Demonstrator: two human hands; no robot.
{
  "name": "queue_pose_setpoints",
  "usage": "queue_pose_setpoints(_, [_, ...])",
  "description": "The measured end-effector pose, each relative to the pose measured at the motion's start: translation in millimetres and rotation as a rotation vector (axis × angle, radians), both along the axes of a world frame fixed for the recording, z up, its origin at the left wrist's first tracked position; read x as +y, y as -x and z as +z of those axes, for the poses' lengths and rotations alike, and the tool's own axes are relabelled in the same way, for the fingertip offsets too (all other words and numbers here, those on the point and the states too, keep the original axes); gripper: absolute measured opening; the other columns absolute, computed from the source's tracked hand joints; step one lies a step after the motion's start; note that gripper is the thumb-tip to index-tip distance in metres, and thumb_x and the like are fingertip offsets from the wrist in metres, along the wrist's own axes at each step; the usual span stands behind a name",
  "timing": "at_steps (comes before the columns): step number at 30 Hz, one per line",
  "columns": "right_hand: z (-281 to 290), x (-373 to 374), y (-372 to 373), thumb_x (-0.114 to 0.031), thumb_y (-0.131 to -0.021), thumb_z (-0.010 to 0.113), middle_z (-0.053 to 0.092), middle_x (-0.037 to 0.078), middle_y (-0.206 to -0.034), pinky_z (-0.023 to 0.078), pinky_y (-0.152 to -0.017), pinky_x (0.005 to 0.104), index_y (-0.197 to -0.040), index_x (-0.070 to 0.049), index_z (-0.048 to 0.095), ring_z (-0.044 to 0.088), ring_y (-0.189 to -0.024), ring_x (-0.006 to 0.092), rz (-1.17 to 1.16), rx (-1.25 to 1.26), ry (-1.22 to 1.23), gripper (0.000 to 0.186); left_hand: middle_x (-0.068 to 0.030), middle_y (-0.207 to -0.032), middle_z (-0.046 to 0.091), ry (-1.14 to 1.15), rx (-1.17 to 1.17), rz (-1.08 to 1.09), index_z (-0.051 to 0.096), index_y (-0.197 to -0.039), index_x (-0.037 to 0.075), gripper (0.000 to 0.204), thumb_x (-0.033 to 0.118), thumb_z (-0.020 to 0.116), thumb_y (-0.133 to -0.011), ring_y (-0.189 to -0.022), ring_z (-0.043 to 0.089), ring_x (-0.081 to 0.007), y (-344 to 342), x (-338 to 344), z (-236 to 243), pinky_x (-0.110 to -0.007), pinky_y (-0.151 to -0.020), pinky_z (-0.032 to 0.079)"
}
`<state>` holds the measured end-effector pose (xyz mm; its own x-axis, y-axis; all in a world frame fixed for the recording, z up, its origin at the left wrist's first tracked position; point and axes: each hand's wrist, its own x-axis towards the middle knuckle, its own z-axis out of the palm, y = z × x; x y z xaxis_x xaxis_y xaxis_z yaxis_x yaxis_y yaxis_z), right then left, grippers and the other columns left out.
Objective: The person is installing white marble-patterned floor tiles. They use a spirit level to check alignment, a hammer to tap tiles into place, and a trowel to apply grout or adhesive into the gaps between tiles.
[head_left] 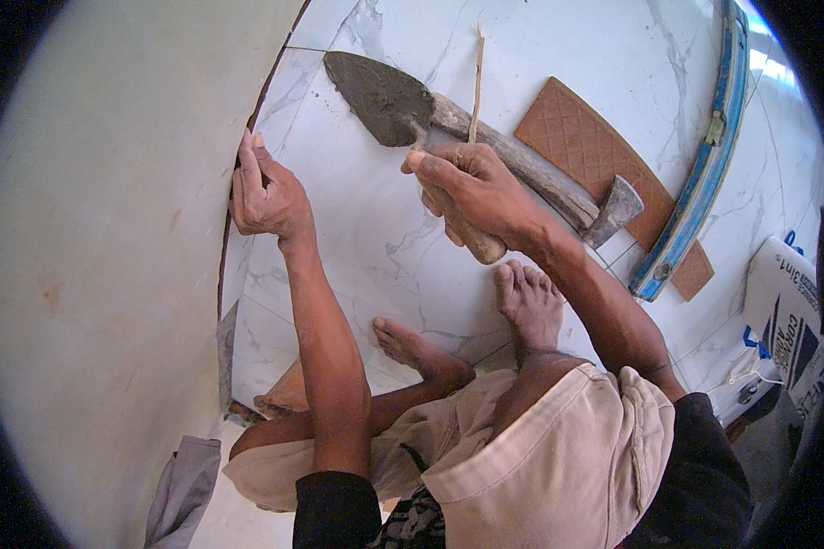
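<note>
Black sleeve (pixel 337 509), smeared trowel (pixel 381 101), printed white sack (pixel 780 297)

Open tile (pixel 352 215) between wall (pixel 110 229) and trowel (pixel 380 101); hatchet (pixel 551 181), blue level (pixel 705 174) obstruct right side.

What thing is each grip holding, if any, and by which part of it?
The right grip holds a trowel by its handle. Whether the left grip, beside the pale wall, holds anything cannot be told.

Wooden-handled hatchet (pixel 542 172), head overlapping a brown grid-patterned tile (pixel 577 133); lying across that tile, a blue level (pixel 702 174); farther right, a white sack (pixel 780 297); at lower left, grey cloth (pixel 187 485).
</note>
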<state>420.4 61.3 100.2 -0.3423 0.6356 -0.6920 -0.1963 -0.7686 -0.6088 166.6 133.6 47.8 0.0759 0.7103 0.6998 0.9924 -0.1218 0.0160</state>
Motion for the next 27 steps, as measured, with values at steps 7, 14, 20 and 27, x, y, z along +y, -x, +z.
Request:
queue_pose_setpoints(7, [10.5, 0.3, 8.8, -0.041, -0.097, 0.055, 0.052, 0.004, -0.066, 0.045, -0.038, 0.0293, -0.093, -0.002, 0.059, 0.053, -0.049, 0.0125, -0.143, 0.128, 0.14, 0.04, 0.0027, -0.062, 0.066, 0.0, -0.029, 0.006, 0.078, -0.093, 0.014, 0.013, 0.025, 0.071, -0.089, -0.05, 0.057, -0.0134, -3.1, 1.3, 1.6, -0.029, -0.047, 0.038])
queue_pose_setpoints(14, [35.1, 10.4, 20.3, -0.04, -0.098, 0.052, 0.053, 0.005, -0.066, 0.048, -0.04, 0.0316, -0.084, -0.002, 0.056, 0.053, -0.05, 0.0138, -0.144, 0.056, 0.164, 0.041, -0.002, -0.069, 0.071, 0.039, -0.104, 0.018, 0.077, -0.091, 0.008, 0.011, 0.017, 0.072, -0.087, -0.054, 0.062, -0.0163, -3.5, -2.9, 3.6, -0.032, -0.051, 0.047])
queue_pose_setpoints(20, [39.1, 11.5, 31.3, -0.044, -0.098, 0.053, 0.055, 0.006, -0.073, 0.045, -0.042, 0.027, -0.112, 0.003, 0.058, 0.053, -0.053, 0.0123, -0.181, 0.121, 0.193, 0.05, -0.0056, -0.076, 0.074, 0.01, -0.16, 0.005, 0.077, -0.088, 0.006, 0.007, 0.011, 0.072, -0.086, -0.062, 0.067, -0.0191, -9.7, 1.6, 3.6, -0.031, -0.054, 0.05])
queue_pose_setpoints(27, [37.0, 12.1, 30.4, -0.039, -0.099, 0.051, 0.054, 0.006, -0.069, 0.047, -0.04, 0.0307, -0.093, 0.0, 0.056, 0.053, -0.051, 0.0142, -0.167, 0.086, 0.167, 0.04, -0.0055, -0.077, 0.074, 0.032, -0.154, 0.041, 0.077, -0.087, 0.004, 0.007, 0.008, 0.07, -0.086, -0.062, 0.067, -0.0194, -13.6, -0.7, 7.5, -0.031, -0.054, 0.05])
